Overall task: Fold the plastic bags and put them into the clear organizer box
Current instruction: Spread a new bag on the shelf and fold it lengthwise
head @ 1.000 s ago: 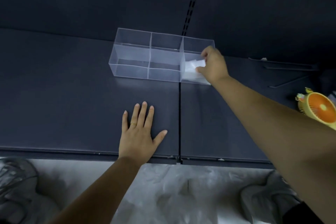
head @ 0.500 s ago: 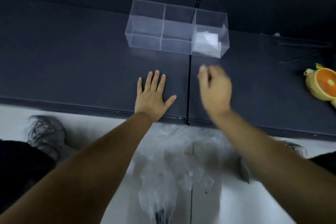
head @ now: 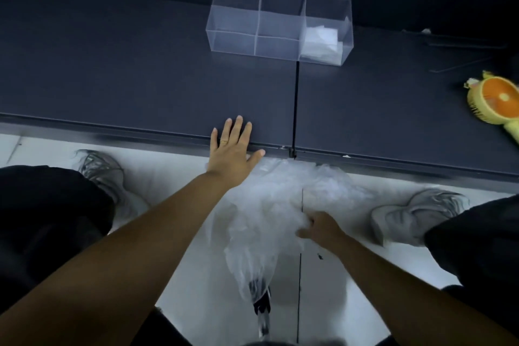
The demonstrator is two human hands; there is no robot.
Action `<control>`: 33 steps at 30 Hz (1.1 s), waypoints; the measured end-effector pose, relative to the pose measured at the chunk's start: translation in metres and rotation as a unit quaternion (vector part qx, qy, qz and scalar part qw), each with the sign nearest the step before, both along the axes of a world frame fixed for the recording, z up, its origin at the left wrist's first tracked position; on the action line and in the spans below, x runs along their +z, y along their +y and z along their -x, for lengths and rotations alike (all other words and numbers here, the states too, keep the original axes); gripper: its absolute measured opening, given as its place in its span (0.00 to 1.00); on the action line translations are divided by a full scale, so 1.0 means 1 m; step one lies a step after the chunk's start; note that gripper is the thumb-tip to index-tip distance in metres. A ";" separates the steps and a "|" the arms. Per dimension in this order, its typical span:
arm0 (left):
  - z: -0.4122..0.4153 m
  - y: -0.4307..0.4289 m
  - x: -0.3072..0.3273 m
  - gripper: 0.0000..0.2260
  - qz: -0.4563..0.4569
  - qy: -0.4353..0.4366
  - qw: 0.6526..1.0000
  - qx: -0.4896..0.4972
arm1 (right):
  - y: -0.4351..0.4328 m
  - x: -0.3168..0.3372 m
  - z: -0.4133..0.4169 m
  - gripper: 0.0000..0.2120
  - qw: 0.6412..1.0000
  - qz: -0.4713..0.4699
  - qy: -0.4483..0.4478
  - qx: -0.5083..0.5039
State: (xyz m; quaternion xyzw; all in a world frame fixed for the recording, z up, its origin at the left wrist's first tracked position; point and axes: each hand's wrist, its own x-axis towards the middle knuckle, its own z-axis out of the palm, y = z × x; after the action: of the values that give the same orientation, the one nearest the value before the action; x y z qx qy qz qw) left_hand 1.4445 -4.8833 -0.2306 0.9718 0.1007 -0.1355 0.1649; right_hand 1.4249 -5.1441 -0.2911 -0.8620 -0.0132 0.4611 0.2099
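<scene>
The clear organizer box point(head: 237, 12) stands at the back of the dark shelf point(head: 126, 78), divided into several compartments. Folded white plastic bags point(head: 321, 39) lie in its right-end compartment; the other compartments look bare. A heap of crumpled clear plastic bags point(head: 269, 205) lies on the white floor below the shelf's front edge. My left hand point(head: 231, 153) rests flat on that edge, fingers spread, a ring on one finger. My right hand point(head: 318, 226) is down at the right side of the heap, its fingers curled into the plastic and partly hidden by it.
A yellow and orange hand-held fan point(head: 497, 101) lies on the shelf at the far right. My grey shoes point(head: 98, 168) point(head: 415, 213) stand on either side of the bag heap. A seam point(head: 295, 109) splits the shelf into two panels.
My right hand left a folded bag in the box's right compartment and dropped to the bag heap on the floor. My left hand slid back to the shelf's front edge; my view tilted down.
</scene>
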 end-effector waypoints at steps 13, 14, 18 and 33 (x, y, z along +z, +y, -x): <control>0.009 -0.032 0.082 0.06 0.498 0.000 0.845 0.194 | -0.006 0.199 -0.101 0.12 0.950 -0.257 -0.115 -0.137; 0.011 -0.023 0.085 0.05 0.513 -0.008 0.831 0.216 | -0.012 0.198 -0.102 0.11 0.947 -0.255 -0.128 -0.147; 0.029 0.004 0.093 0.10 0.561 0.009 0.801 0.210 | -0.027 0.196 -0.099 0.11 0.932 -0.259 -0.147 -0.208; 0.028 -0.022 0.126 0.19 0.664 -0.038 0.650 0.368 | 0.050 0.215 -0.029 0.28 0.926 -0.185 -0.314 -0.102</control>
State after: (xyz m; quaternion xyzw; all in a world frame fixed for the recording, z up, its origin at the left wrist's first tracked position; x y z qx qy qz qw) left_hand 1.4162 -4.9049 -0.1046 0.4908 0.3265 -0.0570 0.8058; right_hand 1.4541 -5.0937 -0.0766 -0.9050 -0.0756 0.1325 0.3971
